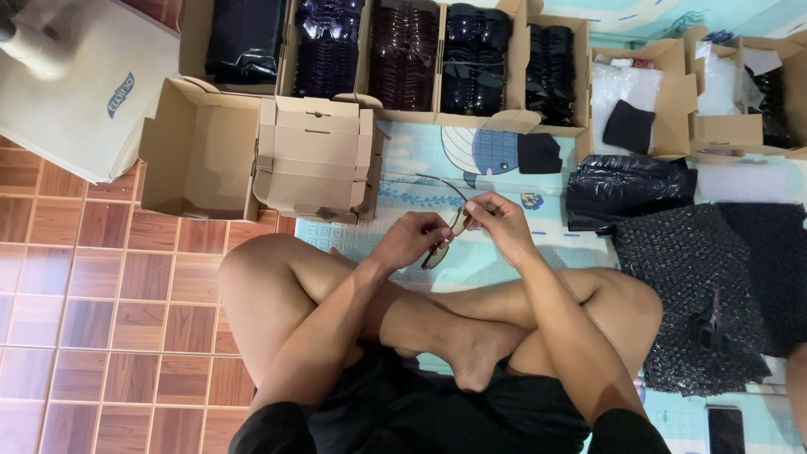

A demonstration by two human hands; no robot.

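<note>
You are sitting cross-legged on the floor of what looks like a home turned packing spot for a small sunglasses trade. Brown floor tiles (101, 294) meet a pale play mat (437, 164) with a cartoon whale, a household touch. A row of open cardboard boxes (403, 55) holds stacked dark glasses. Flat-folded small cartons (315, 155) and an empty box (197, 151) lie to your left; black bubble wrap (698, 286) with scissors (713, 324) lies to your right, beside what may be black pouches (629, 126).
</note>
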